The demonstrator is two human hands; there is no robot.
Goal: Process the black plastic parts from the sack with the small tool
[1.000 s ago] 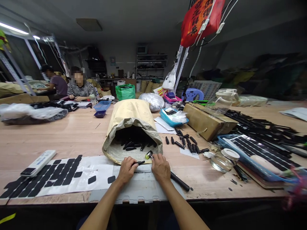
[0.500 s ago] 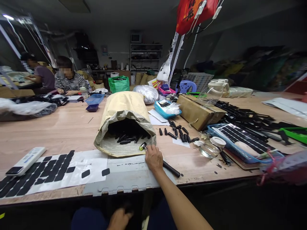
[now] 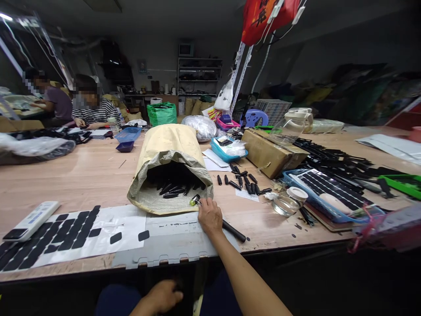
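Observation:
My right hand (image 3: 210,215) is closed round a small hammer (image 3: 234,231) at the table's front edge. Its head, with a yellow-green face, pokes out past my fingers at the sack's mouth; the black handle points right and toward me. The paper sack (image 3: 173,140) lies on its side, open toward me, with several black handle-like pieces (image 3: 173,189) inside. Under the hammer hand is a grey plastic sheet (image 3: 177,239). My left hand (image 3: 163,295) is below the table edge near my lap, its fingers curled; a dark spot at the fingertips is too dim to make out.
On the left, black stickers (image 3: 75,228) on a white sheet lie beside a white device (image 3: 31,221). More black pieces (image 3: 250,186) lie right of the sack, near a cardboard box (image 3: 274,151), a glass jar (image 3: 284,205) and a blue tray (image 3: 315,199). Two people sit at far left.
My left hand has moved slightly left and up below the table edge. My right hand keeps the hammer in nearly the same place. The whole view has shifted slightly.

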